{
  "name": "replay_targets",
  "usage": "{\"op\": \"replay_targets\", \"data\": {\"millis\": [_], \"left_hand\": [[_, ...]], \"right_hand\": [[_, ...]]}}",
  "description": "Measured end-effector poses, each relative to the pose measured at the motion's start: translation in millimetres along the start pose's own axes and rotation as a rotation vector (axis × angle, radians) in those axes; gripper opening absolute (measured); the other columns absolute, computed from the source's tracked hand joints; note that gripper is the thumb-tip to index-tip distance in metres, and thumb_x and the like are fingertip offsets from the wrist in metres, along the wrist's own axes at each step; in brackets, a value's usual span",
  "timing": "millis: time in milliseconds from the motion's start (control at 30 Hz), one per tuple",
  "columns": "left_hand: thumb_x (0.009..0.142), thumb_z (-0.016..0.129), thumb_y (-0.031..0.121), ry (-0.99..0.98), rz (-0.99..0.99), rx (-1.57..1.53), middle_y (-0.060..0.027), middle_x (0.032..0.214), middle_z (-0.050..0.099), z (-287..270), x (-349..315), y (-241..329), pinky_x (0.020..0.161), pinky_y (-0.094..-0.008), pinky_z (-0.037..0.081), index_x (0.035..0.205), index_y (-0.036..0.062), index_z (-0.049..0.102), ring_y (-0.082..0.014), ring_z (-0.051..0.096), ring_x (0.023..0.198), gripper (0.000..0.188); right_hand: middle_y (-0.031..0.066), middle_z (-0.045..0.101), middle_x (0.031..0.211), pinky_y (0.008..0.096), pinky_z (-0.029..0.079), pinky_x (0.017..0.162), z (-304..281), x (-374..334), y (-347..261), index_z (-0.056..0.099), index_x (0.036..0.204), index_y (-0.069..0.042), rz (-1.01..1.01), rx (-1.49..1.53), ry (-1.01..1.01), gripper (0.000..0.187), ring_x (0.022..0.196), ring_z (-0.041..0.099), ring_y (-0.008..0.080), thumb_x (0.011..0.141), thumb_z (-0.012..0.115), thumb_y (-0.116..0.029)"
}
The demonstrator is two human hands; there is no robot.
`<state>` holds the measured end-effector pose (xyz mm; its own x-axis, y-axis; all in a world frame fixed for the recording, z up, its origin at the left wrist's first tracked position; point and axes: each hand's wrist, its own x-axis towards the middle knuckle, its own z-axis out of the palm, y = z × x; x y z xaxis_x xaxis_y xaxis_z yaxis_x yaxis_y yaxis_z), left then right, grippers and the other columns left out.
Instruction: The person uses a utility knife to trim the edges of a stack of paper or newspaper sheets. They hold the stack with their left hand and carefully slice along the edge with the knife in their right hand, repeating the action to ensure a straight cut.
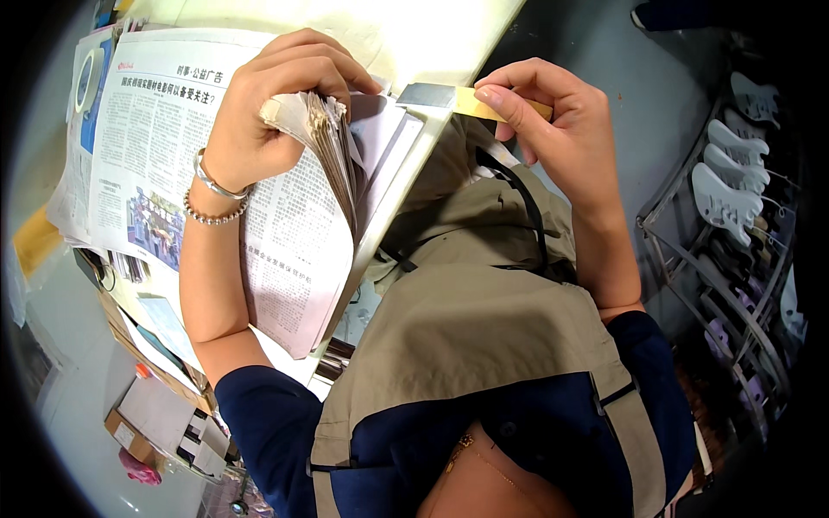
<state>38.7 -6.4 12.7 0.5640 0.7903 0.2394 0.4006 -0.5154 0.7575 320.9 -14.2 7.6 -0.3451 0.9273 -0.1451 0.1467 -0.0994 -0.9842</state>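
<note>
"Yellow handle, flat grey blade: where is that tool (477,103)?"

"At the far side, in my right hand (557,108). I have the handle pinched between thumb and fingers, with the blade pointing left, near the papers. I can't tell whether it touches them."

"And your left hand (289,82)?"

"Closed around the curled-back edge of the newspaper stack (298,229), its layers bunched under my palm. I wear a silver bangle (210,180) and a beaded bracelet (216,218) on that wrist."

"Where does the stack lie?"

"Left of my khaki apron (475,328), along the right edge of the pale table (414,26)."

"Anything farther right?"

"White shaped pieces (724,203) on a metal rack (734,302)."
</note>
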Motion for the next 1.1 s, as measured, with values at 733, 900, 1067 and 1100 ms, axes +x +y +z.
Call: {"op": "replay_targets", "data": {"millis": [733,900,1067,1100], "left_hand": [[0.073,0.064,0.057,-0.023,-0.007,0.090,-0.0091,0.075,0.063,-10.3,-5.1,3.4,0.083,-0.0389,0.048,0.072,0.0051,0.059,-0.0280,0.064,0.086,0.052],[0.072,0.063,0.062,0.003,-0.110,0.134,-0.0113,0.083,0.065,-6.8,-0.1,20.1,0.078,-0.0367,0.048,0.073,0.0034,0.060,-0.0282,0.063,0.083,0.059],[0.074,0.052,0.078,-0.046,-0.042,0.211,-0.0165,0.099,0.072,-9.0,1.9,18.9,0.080,-0.0386,0.051,0.070,0.0048,0.058,-0.0310,0.064,0.093,0.074],[0.074,0.050,0.080,-0.046,-0.034,0.215,-0.0167,0.101,0.072,-8.8,2.5,18.2,0.082,-0.0395,0.051,0.070,0.0052,0.058,-0.0317,0.064,0.095,0.075]], "right_hand": [[0.0007,0.067,0.072,0.0186,0.039,0.046,-0.8,3.8,-1.1,0.072,0.094,-0.002,-0.043,-0.003,0.015,0.015,0.058,0.056,0.0029,0.091,0.072,-0.017],[0.0017,0.068,0.075,0.0190,0.041,0.050,-2.0,2.8,-0.5,0.071,0.094,-0.001,-0.004,-0.020,0.000,0.016,0.061,0.057,0.0042,0.091,0.072,-0.017],[0.0019,0.068,0.076,0.0190,0.042,0.053,0.7,-0.6,-5.3,0.071,0.094,-0.001,-0.010,-0.006,-0.013,0.017,0.063,0.057,0.0049,0.091,0.072,-0.017],[0.0019,0.068,0.075,0.0189,0.042,0.053,0.8,-1.0,-6.7,0.071,0.094,-0.001,-0.019,-0.007,-0.010,0.017,0.063,0.057,0.0048,0.091,0.072,-0.017]]}}
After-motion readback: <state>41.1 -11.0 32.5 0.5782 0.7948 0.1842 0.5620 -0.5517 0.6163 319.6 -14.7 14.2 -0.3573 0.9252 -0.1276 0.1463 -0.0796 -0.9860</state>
